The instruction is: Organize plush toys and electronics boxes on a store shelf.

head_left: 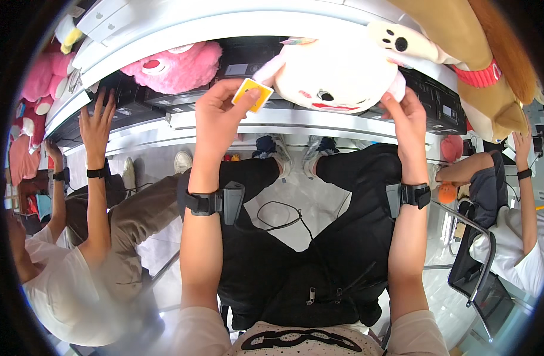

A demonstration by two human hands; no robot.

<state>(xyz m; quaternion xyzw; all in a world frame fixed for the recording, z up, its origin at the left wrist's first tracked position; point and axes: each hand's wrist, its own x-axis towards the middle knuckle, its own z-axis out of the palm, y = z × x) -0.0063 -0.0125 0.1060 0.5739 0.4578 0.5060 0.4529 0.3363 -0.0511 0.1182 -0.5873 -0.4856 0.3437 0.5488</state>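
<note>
My left hand pinches a small yellow tag between thumb and fingers, just left of a white plush toy with pink ears and a red mouth. My right hand grips the lower right edge of that white plush toy, which rests on the edge of the white table. Both wrists carry black bands with small black devices. Below the hands I see my black trousers and sneakers on a shiny floor.
A pink plush bear lies left of the white toy. A tan plush dog with a red collar sits at the right. A person on my left raises a hand to the table; another person's arm reaches up at right. Black boxes line the table.
</note>
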